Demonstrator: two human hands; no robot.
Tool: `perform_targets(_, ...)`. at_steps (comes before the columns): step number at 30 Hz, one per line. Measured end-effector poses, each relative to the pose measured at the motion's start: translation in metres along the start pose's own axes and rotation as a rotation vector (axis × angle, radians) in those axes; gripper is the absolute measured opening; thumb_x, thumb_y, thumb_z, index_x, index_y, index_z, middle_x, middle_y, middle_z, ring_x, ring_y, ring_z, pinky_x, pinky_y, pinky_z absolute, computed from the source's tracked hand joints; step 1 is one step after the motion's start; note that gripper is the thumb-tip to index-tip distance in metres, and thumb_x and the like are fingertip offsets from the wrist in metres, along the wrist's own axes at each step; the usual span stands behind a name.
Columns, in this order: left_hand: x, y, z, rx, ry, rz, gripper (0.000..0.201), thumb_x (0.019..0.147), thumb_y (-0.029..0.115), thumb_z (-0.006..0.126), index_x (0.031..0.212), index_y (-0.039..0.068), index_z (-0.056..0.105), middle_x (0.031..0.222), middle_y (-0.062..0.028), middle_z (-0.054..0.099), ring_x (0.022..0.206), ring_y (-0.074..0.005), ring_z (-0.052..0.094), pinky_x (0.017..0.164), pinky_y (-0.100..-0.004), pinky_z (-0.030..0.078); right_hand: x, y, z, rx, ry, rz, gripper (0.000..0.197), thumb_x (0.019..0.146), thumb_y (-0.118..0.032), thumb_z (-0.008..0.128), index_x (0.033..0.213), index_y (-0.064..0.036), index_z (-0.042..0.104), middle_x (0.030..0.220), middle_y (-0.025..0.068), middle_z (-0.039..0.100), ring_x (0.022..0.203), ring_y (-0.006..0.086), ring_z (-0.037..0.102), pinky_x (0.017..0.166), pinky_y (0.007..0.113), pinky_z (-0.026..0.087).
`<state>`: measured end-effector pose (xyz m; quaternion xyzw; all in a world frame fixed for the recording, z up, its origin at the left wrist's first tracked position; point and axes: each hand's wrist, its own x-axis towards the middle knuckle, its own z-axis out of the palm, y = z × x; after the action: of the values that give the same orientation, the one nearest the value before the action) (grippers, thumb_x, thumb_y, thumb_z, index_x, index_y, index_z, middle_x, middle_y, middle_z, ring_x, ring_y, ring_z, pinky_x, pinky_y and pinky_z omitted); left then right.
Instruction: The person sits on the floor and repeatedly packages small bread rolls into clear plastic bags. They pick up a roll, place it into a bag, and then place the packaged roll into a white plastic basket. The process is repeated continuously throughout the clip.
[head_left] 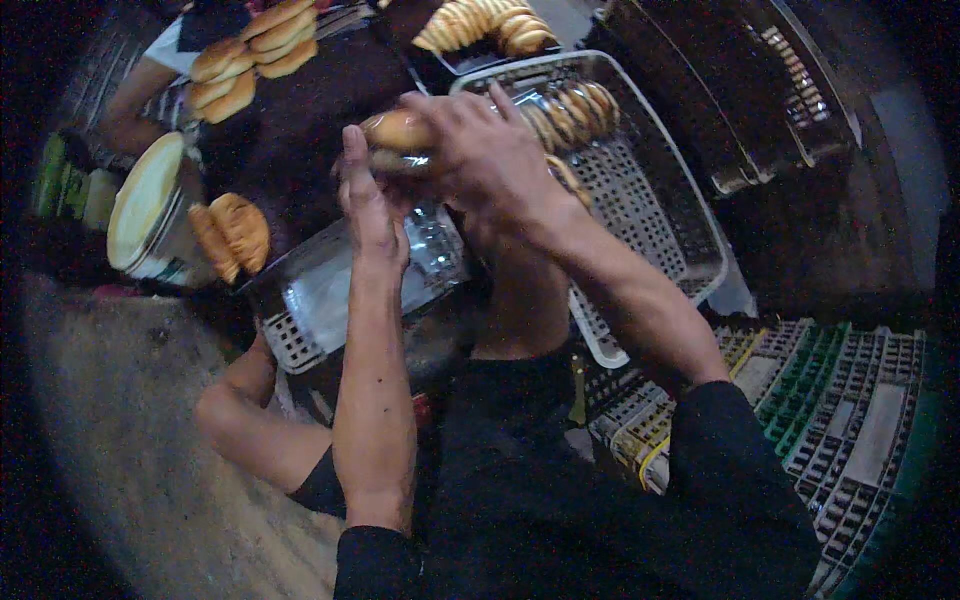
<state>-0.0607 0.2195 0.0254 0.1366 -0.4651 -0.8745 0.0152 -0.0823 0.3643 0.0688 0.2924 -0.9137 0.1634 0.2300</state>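
Observation:
Between my two hands, in front of my chest, is a golden-brown bun with a shiny clear plastic wrapper about its lower side. My left hand holds it from the left, thumb pointing up. From the right my right hand lies over it, its fingers bent and slightly blurred; part of the bun is hidden behind them. Just below the hands, clear plastic bags lie in a small pale basket. To the right, wrapped buns stand in a row in a large white perforated crate.
A bucket of pale cream stands at left beside a split bun. Beyond it, several buns lie on a dark surface near another person's arm. More rolls sit at the back. Stacked crates stand at lower right.

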Motion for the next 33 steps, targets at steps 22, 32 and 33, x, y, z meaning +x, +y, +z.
perform_targets(22,-0.053,-0.042,-0.142,1.089,0.082,0.108,0.043,0.087,0.041,0.061,0.079,-0.001,0.065,0.063,-0.0098,0.065,0.059,-0.0195,0.064,0.058,-0.0323,0.049,-0.002,-0.048,0.119,0.712,-0.658,-0.056,0.029,0.078,-0.021,0.068,0.096,0.0003,0.063,0.085,0.0188,0.067,0.080,0.0299,0.064,0.073,0.038,0.049)
perform_targets(32,-0.022,0.041,-0.125,-0.165,0.110,0.146,0.032,0.095,0.033,0.050,0.104,0.004,0.059,0.097,-0.0096,0.067,0.086,-0.0194,0.066,0.064,-0.0322,0.057,-0.039,-0.079,0.063,1.907,0.086,0.986,0.040,0.088,-0.038,0.062,0.107,-0.0040,0.055,0.098,0.0069,0.059,0.090,0.0193,0.058,0.079,0.038,0.050)
perform_targets(33,-0.024,0.046,-0.130,-0.180,0.163,0.155,0.031,0.096,0.031,0.049,0.107,0.004,0.058,0.099,-0.0100,0.067,0.088,-0.0198,0.066,0.063,-0.0315,0.057,-0.035,-0.087,0.065,1.914,-0.165,1.183,0.046,0.091,-0.041,0.057,0.116,-0.0041,0.049,0.107,0.0064,0.056,0.099,0.0195,0.054,0.083,0.038,0.049)
